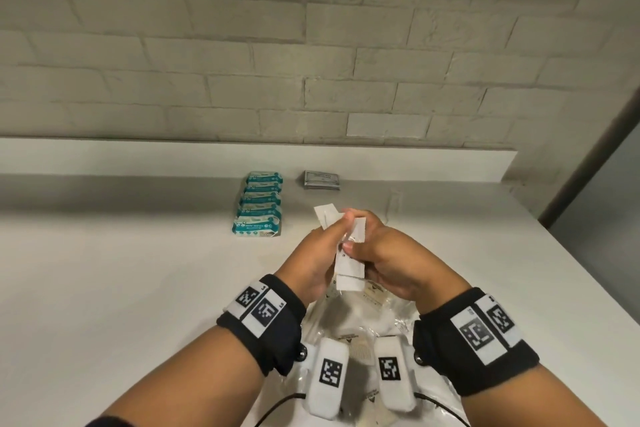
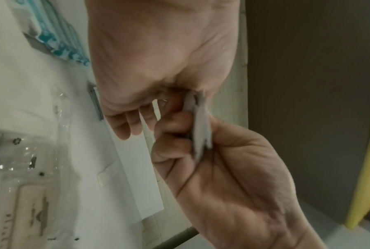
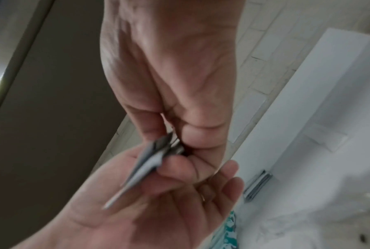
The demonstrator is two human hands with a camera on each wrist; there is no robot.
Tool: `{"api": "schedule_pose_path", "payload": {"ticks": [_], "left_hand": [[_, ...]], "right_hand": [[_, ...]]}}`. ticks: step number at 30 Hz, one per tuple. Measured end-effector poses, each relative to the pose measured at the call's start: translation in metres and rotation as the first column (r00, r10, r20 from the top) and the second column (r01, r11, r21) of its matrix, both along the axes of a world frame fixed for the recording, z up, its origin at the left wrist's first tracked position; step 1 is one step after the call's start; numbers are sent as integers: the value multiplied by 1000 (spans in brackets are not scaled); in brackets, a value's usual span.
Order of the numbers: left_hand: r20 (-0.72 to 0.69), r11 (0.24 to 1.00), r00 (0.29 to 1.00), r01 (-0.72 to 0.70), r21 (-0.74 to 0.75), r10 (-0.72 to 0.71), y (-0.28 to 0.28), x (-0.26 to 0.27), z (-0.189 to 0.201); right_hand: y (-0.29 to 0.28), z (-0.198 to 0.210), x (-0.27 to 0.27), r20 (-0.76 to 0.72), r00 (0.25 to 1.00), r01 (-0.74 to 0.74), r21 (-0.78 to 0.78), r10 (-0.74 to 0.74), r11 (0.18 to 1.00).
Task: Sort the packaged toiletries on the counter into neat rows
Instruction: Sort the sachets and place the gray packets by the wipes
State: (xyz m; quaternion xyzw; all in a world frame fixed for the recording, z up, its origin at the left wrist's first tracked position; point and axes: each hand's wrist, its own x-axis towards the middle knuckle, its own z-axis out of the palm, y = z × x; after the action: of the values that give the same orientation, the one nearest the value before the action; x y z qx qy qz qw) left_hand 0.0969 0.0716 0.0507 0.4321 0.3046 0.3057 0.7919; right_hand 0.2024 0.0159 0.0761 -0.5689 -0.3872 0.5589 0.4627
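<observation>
Both hands meet above the middle of the white counter (image 1: 138, 270) and hold a small bunch of flat white sachets (image 1: 349, 270). My left hand (image 1: 336, 229) pinches the bunch near its top. My right hand (image 1: 360, 243) grips it from the right, thumb on the front. In the left wrist view the sachets (image 2: 201, 131) show edge-on between the left hand (image 2: 158, 67) and right hand (image 2: 233, 176). The right wrist view shows the sachets (image 3: 147, 165) fanned between the right hand (image 3: 169, 84) and left hand (image 3: 158, 202).
A row of teal wipe packs (image 1: 258, 206) lies at the back left of my hands. A short stack of grey sachets (image 1: 322, 180) lies by the wall ledge (image 1: 207, 156). Clear plastic packets (image 1: 363, 315) lie under my wrists. The counter ends at the right by a door (image 1: 606, 184).
</observation>
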Motion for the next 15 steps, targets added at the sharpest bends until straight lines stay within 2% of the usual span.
{"api": "schedule_pose_path", "payload": {"ticks": [2,4,7,8,10,12,13,14,15], "left_hand": [[1,999,1000,4,-45,-4,-2,-1,-1],[16,998,1000,-23,-63,24,-1,-1,-2],[73,983,987,-137,-125,146,2,-2,0],[77,975,981,-164,-150,177,4,-2,1],[27,974,985,-167,-151,173,8,-3,3],[-37,990,998,-63,-126,59,8,-5,4],[-55,993,998,17,-114,-24,7,-6,5],[-68,990,993,89,-109,-97,7,-7,5],[-72,984,987,135,-113,-144,6,-7,5]], "right_hand": [[4,0,0,202,979,-2,1,2,1000],[6,0,-1,416,909,21,6,-22,1000],[1,6,-1,708,689,104,114,-154,988],[-2,7,1,751,638,62,170,-170,983],[-9,11,3,820,569,-160,191,-67,968],[-13,13,-1,899,420,-389,58,121,919],[-14,13,-3,929,334,-454,8,162,891],[-12,11,-4,950,273,-488,3,149,873],[-10,10,-4,963,252,-497,42,98,867]]}}
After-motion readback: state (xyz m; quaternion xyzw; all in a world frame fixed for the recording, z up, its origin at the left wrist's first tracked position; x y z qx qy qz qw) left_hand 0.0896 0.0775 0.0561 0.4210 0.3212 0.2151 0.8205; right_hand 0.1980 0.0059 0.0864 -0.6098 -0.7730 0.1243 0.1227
